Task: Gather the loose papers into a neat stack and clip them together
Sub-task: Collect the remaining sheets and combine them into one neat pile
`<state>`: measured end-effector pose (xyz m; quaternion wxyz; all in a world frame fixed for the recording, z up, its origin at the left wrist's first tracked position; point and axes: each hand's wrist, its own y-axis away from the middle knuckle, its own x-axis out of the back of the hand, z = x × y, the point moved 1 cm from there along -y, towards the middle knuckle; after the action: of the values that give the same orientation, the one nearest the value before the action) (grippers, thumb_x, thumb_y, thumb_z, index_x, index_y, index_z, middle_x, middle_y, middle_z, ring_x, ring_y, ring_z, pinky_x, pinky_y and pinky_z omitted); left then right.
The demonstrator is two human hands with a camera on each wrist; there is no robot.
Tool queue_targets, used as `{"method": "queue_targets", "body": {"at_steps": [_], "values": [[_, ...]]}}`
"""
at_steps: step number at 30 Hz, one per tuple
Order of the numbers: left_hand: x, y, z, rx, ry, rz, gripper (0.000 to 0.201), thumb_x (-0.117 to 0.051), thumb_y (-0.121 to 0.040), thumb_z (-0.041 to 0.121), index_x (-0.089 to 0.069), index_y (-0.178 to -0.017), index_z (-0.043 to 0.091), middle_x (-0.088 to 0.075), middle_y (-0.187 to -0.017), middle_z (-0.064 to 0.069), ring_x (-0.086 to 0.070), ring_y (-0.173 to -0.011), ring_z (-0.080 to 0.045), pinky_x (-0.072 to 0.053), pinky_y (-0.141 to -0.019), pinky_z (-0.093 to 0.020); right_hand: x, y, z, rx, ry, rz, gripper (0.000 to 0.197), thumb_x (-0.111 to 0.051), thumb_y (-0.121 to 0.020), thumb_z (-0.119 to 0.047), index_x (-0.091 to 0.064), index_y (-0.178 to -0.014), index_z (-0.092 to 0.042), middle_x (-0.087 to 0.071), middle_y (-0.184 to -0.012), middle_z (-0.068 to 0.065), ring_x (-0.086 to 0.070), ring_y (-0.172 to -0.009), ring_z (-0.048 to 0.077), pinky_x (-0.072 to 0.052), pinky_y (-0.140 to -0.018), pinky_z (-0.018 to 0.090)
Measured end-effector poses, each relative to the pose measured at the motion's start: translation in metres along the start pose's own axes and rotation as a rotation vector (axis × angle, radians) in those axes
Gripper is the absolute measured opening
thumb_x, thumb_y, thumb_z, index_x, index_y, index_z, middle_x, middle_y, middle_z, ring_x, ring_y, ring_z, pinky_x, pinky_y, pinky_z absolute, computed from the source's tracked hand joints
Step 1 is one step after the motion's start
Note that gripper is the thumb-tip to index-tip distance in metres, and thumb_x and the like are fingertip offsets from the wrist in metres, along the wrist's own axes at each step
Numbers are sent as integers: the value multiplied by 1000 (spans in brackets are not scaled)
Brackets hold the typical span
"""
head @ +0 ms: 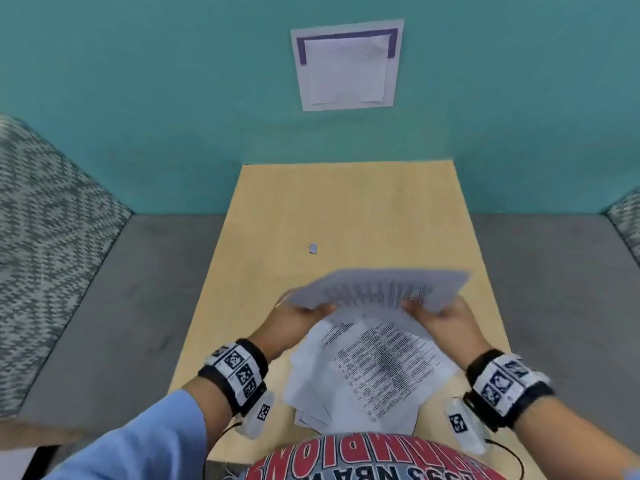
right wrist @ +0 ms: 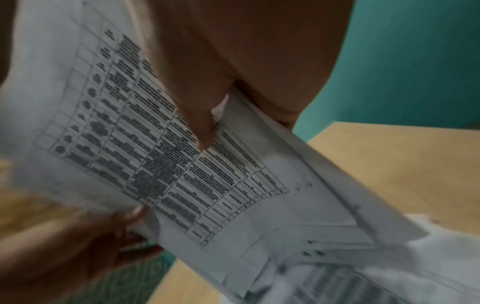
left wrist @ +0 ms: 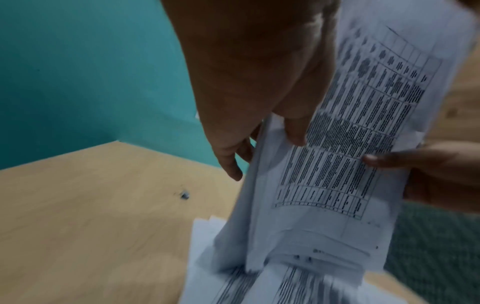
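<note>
A bundle of printed papers [head: 377,289] is lifted above the wooden table [head: 346,209], held at both ends. My left hand [head: 298,315] grips its left edge, thumb on top. My right hand [head: 438,317] grips its right edge the same way. In the left wrist view the held sheets [left wrist: 337,144] show a printed grid, and the right wrist view shows the same sheets [right wrist: 182,164]. More loose papers [head: 367,368] lie fanned out on the table under the hands. A small binder clip [head: 313,248] sits alone on the table beyond the papers; it also shows as the clip [left wrist: 185,195] in the left wrist view.
The table butts against a teal wall [head: 138,98] with a white notice [head: 348,64] pinned on it. Grey bench seats [head: 121,306] run along both sides, with patterned backrests [head: 45,220]. My torso is at the table's near edge.
</note>
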<state>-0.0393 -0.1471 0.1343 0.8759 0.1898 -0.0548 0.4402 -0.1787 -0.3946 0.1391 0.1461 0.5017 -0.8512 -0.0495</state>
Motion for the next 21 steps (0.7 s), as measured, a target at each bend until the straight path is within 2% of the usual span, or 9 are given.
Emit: {"method": "queue_targets", "body": {"at_steps": [2, 3, 5, 7, 10, 12, 14, 18, 21], "values": [[3, 2, -7, -57, -61, -51, 27, -71, -101, 8, -82, -96, 32, -77, -103, 11, -68, -81, 10, -50, -81, -26, -3, -4, 13, -38, 70, 1, 11, -80, -89, -11, -79, -94, -21, -81, -86, -9, -76, -93, 25, -59, -87, 50], [6, 4, -3, -80, -86, -62, 41, -68, -103, 4, -83, -97, 41, -75, -116, 8, -69, -85, 13, -50, -85, -23, -3, -8, 17, -43, 87, 4, 2, -81, -89, -16, -79, -91, -16, -79, -82, -2, -73, -81, 25, -57, -78, 48], [10, 4, 9, -168, -28, -73, 42, -64, -102, 0, -83, -113, 35, -72, -135, -1, -75, -107, -1, -55, -99, -28, 1, -13, 10, -47, 63, 48, 31, -84, -83, -31, -76, -86, -1, -72, -70, 11, -66, -64, 31, -49, -66, 41], [14, -2, 16, -218, 84, 2, 25, -69, -99, -1, -79, -118, 12, -82, -118, 3, -76, -108, -12, -59, -93, -35, 8, -12, -4, 16, -46, 64, 18, -84, -83, -22, -75, -79, -7, -77, -68, 0, -74, -69, 18, -56, -70, 34], [16, -8, 18, -188, 86, 90, 21, -78, -93, -2, -80, -111, 9, -85, -108, 3, -75, -96, -4, -60, -84, -24, 17, -8, -14, 102, -89, 9, 16, -82, -83, -3, -75, -81, -17, -80, -71, -19, -74, -70, -7, -52, -64, 7], [14, -7, 12, -127, 85, 61, 29, -84, -88, 1, -77, -115, 6, -83, -112, -10, -75, -97, -11, -60, -88, -28, 17, -9, -2, 73, -88, -39, 19, -84, -82, -1, -78, -96, -12, -83, -84, -13, -76, -77, -5, -54, -67, 8], [12, -6, 2, -84, 31, -20, 37, -87, -85, 1, -74, -118, 8, -80, -107, -12, -72, -93, -11, -58, -85, -26, 13, -11, 14, 21, -33, -76, 22, -83, -83, 1, -79, -100, -12, -83, -91, -3, -77, -86, 7, -56, -76, 23], [8, -5, 1, -86, 19, -59, 20, -81, -92, 3, -77, -111, -1, -79, -95, -11, -69, -84, -8, -52, -79, -24, 6, -14, 20, 6, 32, -55, 13, -79, -89, -8, -81, -100, -16, -83, -99, 6, -76, -101, 28, -59, -92, 44], [12, -2, 19, -84, 156, 16, 25, -82, -91, 7, -80, -116, 12, -85, -107, 0, -79, -98, -8, -59, -84, -21, 7, -11, -1, 58, -76, -43, 18, -78, -90, -7, -81, -102, -19, -84, -96, -7, -79, -95, 9, -62, -83, 23]]}}
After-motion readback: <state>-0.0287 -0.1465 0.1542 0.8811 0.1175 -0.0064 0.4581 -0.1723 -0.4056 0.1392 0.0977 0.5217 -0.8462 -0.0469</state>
